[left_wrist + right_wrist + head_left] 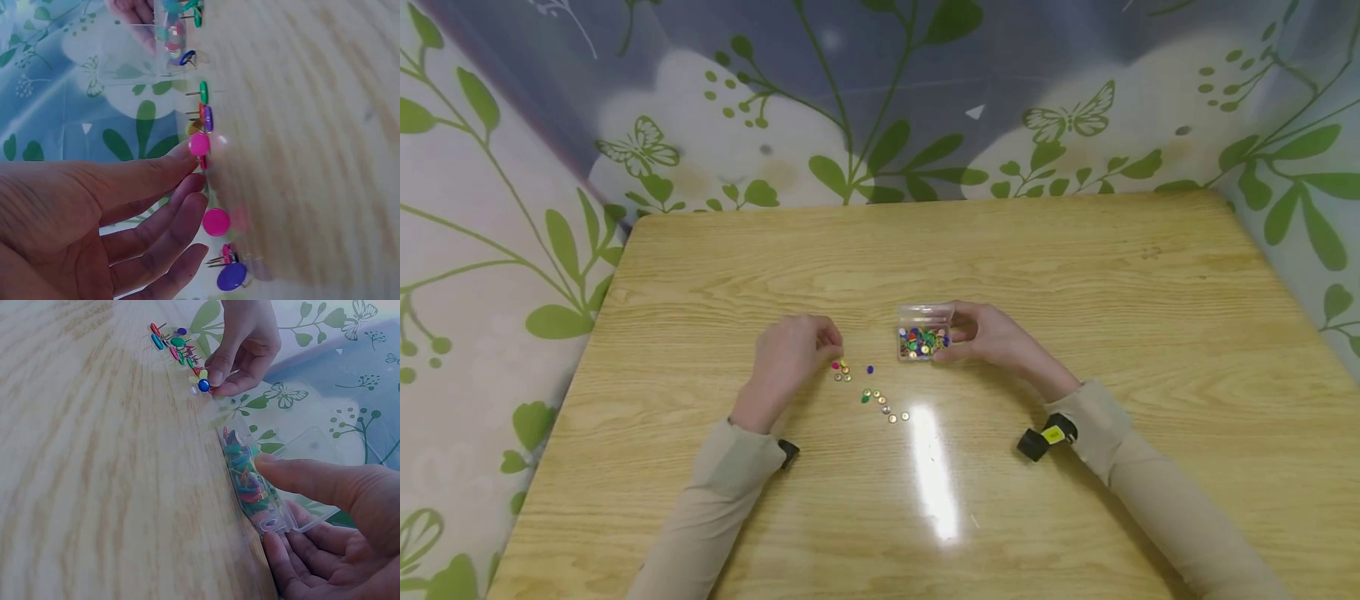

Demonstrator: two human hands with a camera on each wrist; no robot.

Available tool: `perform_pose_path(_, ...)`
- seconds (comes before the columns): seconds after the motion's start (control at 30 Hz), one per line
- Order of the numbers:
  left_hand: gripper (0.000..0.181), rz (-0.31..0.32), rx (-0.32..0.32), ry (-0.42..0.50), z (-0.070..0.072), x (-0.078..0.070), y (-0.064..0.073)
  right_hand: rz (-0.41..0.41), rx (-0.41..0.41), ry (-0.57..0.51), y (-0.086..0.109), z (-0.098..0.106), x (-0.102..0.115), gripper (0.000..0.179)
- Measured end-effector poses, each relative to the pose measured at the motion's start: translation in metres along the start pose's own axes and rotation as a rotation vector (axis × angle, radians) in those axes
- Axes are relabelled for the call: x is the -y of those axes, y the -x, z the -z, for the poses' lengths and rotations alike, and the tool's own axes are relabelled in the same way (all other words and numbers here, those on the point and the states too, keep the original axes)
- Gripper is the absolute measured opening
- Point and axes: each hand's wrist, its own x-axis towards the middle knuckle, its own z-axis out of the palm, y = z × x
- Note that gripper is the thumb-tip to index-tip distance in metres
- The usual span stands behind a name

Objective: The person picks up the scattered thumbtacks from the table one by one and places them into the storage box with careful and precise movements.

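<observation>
Clear plastic box of tacks, pinched by right hand; left hand, fingertips at loose tacks; whether pinching one, I cannot tell.

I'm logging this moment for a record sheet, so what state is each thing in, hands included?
Clear plastic box: open, gripped by the right hand.
Box lid: swung open.
Thumbtacks in the box: jumbled together.
Loose thumbtacks: scattered on the table, several pins up.
Right hand: holding the box.
Left hand: fingertips at the loose thumbtacks; whether it pinches one is unclear.
</observation>
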Motion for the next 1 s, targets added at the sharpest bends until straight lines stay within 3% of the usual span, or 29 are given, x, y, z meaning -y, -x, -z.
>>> perform_pose_path(0.23, 0.005, 0.001, -0.032, -0.016, -0.002, 0.002, -0.001, 0.012, 0.005, -0.004, 0.001, 0.0, 0.0, 0.073)
perform_pose_path(0.53, 0.004, -0.047, -0.174, 0.0, 0.002, 0.0, -0.001, 0.01, 0.008, -0.027, -0.002, 0.0, -0.002, 0.07)
perform_pose_path(0.8, 0.009, -0.046, -0.104, 0.059, 0.005, -0.022, -0.005, 0.023, 0.005, -0.018, 0.0, 0.0, -0.002, 0.071)
perform_pose_path(1.0, 0.007, -0.094, -0.075, 0.067, 0.0, -0.038, -0.01, 0.025, 0.003, -0.02, 0.0, 0.0, -0.001, 0.07)
